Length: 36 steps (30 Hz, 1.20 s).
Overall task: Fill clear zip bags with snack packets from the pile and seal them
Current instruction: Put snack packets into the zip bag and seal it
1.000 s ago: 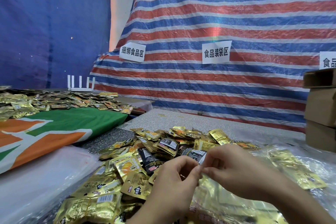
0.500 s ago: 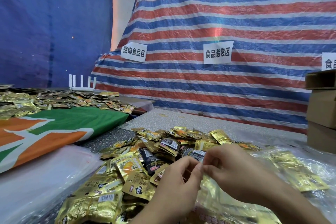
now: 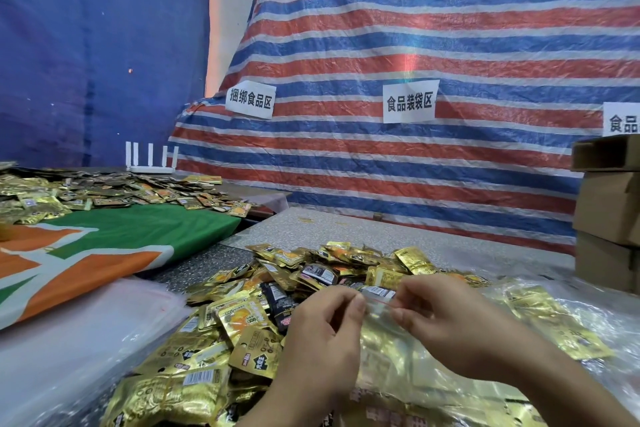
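A striped tarp fills the upper frame, hung as a backdrop. The surface carries the pile at lower centre, within reach. The filled bag lies lower right, its zip edge pinched by left hand and right hand, each grip narrow, likely for sealing.

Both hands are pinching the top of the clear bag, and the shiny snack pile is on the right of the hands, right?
Not quite. The left hand and right hand do pinch the top of the clear bag, but the head view shows the snack pile to their left and behind them.
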Tool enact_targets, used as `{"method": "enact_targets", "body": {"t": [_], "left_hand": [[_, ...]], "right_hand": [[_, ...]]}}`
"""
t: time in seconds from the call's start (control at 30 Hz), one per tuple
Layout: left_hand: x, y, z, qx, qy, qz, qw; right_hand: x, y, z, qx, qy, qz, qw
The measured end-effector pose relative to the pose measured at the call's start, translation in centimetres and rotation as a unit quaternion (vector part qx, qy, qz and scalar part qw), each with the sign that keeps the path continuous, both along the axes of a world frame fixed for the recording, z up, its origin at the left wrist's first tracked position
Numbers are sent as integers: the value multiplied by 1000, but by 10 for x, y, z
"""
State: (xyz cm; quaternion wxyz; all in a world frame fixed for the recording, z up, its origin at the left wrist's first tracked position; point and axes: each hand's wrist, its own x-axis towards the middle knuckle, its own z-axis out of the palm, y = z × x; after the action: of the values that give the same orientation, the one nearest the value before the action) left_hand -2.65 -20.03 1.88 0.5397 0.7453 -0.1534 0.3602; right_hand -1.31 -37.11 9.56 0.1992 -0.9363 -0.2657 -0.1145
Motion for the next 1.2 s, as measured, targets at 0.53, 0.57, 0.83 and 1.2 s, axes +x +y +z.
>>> {"method": "enact_targets", "body": {"t": [0.53, 0.57, 0.83, 1.2], "left_hand": [[-3, -3, 4, -75, 98, -114, 986], [-4, -4, 4, -79, 95, -108, 986], [-6, 9, 9, -109, 88, -76, 987], [-7, 0, 10, -102, 82, -75, 989]], "right_hand": [[-12, -6, -4, 0, -16, -35, 999], [-13, -7, -5, 0, -17, -36, 999], [-13, -37, -8, -2, -8, -61, 998], [-16, -80, -24, 5, -21, -52, 998]]}}
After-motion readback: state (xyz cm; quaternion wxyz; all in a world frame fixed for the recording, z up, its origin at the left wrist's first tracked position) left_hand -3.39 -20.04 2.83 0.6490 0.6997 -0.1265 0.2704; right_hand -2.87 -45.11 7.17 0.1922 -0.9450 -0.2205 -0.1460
